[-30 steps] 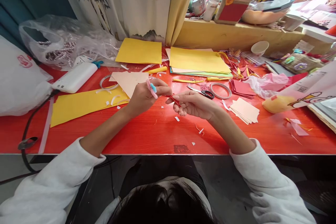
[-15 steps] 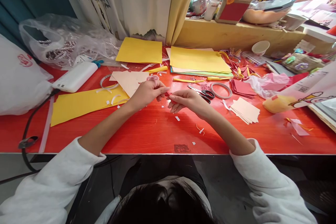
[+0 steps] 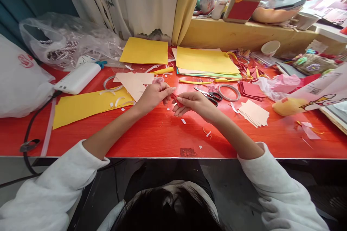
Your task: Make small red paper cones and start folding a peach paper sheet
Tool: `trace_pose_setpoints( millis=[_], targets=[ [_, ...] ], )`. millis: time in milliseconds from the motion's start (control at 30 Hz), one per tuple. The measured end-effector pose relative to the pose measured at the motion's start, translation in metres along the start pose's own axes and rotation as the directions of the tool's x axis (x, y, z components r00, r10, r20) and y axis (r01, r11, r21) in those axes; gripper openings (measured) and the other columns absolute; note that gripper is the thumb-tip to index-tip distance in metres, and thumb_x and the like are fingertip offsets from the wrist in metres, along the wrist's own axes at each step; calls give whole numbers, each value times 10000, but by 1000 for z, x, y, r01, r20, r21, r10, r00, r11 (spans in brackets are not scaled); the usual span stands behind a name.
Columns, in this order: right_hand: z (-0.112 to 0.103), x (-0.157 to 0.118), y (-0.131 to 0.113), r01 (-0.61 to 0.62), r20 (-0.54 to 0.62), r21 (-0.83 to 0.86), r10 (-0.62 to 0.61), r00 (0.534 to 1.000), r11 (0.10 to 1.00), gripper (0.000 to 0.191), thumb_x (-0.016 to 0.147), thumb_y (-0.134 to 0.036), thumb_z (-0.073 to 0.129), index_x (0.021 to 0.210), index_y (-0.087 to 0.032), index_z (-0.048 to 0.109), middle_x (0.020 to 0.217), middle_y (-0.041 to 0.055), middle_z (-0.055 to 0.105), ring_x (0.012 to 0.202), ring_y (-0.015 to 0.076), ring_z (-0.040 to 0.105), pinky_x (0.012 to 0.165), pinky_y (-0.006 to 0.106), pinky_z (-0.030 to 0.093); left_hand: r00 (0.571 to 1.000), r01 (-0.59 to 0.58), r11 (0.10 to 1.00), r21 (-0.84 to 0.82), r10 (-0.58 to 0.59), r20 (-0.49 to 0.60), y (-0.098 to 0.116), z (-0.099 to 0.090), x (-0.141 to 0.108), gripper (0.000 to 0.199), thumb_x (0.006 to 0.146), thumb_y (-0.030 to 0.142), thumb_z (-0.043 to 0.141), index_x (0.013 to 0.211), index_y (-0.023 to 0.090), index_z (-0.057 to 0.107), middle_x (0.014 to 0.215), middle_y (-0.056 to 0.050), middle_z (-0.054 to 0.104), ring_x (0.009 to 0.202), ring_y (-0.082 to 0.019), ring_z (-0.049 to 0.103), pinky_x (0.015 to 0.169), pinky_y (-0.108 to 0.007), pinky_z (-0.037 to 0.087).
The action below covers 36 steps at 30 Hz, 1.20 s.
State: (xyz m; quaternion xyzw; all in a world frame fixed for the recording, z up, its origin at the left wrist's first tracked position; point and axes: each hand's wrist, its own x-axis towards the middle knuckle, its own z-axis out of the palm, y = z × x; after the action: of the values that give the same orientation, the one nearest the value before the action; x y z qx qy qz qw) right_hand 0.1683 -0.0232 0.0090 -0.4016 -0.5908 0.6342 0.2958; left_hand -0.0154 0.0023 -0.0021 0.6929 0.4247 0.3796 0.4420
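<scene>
Over the middle of the red table [image 3: 151,137], my two hands meet at a small piece of red paper [image 3: 176,100]. My left hand [image 3: 157,95] pinches it from the left side between thumb and fingers. From the right, my right hand [image 3: 191,103] grips it with the thumb on top and the fingers curled beneath. Most of the red piece is hidden by the fingers, so its shape is hard to make out. A pink scrunchie [image 3: 158,80] shows behind my left hand. Just right of my right hand lie scissors [image 3: 213,96] with black handles.
Tape rolls [image 3: 229,92] lie beside small red cards [image 3: 251,91] and pale pink cards [image 3: 255,113]. Yellow sheets are stacked behind [image 3: 206,60] and at left [image 3: 86,106]. A white power bank [image 3: 78,78] and a drink cup [image 3: 311,92] flank the workspace; paper scraps [image 3: 183,121] are scattered in front.
More of the red paper shows between my fingertips now. My hands stay nearly in place, with only slight finger movement; the view has shifted a little.
</scene>
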Motion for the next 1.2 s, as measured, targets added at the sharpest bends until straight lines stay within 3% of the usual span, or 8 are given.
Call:
trace_pose_setpoints(
  millis=[167,367,567,733,933,1100,1200],
  targets=[
    [0,0,-1,-20,-19,9,20,1000,1000,192,932,-242,531,857,-108,646,752,69,710,652,146,712,642,244,593,999,5,1000,-20,-4,53,1,-1,1,358,776,486,653,716,138,594,614,12,585,558,-78,536,598,-224,441],
    [-1,0,-3,-96,24,174,94,995,980,273,980,-218,414,904,-91,643,790,114,738,688,152,723,691,264,601,998,-41,999,-17,41,37,2,-3,1,312,775,435,669,719,133,609,614,12,580,564,-79,517,596,-227,420],
    [-5,1,3,-31,96,113,20,995,993,262,860,-369,640,883,-111,675,864,116,738,761,177,731,736,286,605,997,-73,997,4,73,34,1,-1,-1,281,804,417,641,724,151,606,593,20,552,579,-88,517,614,-235,423],
    [-2,1,3,8,25,37,-9,1000,999,309,847,-428,638,839,-120,659,802,99,731,716,179,729,713,303,607,999,-39,999,-13,39,30,1,2,-1,345,830,471,587,709,148,576,612,11,555,570,-85,521,613,-237,438],
    [1,2,1,3,-22,116,0,1000,993,304,921,-387,541,828,-122,655,820,101,740,719,164,727,699,271,603,990,-64,994,89,52,133,5,0,0,256,784,393,652,767,155,561,686,6,562,647,-109,535,651,-255,440],
    [-1,2,-1,-62,30,193,58,998,979,215,940,-271,528,924,-107,665,934,124,743,809,167,728,773,295,595,991,-95,981,171,77,111,6,-2,0,220,802,362,616,747,154,573,718,-9,561,741,-137,544,746,-280,442],
    [-1,3,-1,-59,-17,187,64,998,981,183,945,-222,514,917,-106,653,905,113,743,823,163,728,792,290,590,993,-97,961,257,75,96,5,0,-1,232,794,353,617,885,139,618,828,-35,603,823,-162,573,782,-291,449]
  ],
)
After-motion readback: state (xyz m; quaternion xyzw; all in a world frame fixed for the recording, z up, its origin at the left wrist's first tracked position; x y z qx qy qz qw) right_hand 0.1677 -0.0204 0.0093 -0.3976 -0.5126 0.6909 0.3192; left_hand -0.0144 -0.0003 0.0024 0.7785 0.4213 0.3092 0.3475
